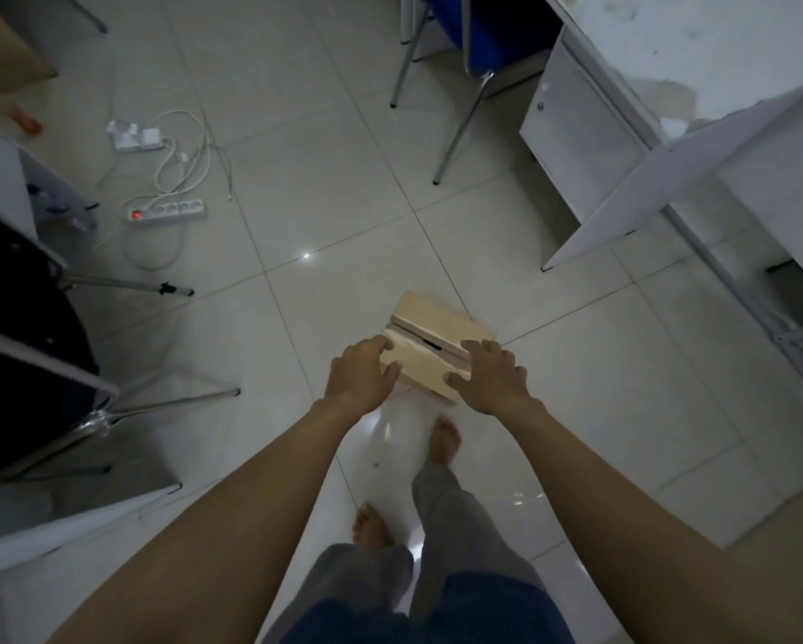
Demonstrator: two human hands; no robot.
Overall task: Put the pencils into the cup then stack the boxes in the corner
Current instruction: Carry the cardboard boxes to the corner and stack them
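A pale cardboard box point(432, 334) with its top flaps parted along a slit is held out in front of me above the tiled floor. My left hand point(362, 376) grips its left near corner, thumb on the side and fingers on top. My right hand point(490, 376) grips its right near corner the same way. Whether this is one box or two held together I cannot tell. No pencils or cup are in view.
White desks point(697, 132) and a drawer unit stand at right, a blue chair point(478, 34) behind. Power strips and cables point(167, 211) lie on the floor at left, beside a dark chair point(23, 346) and another desk. My bare feet point(444, 439) stand below the box.
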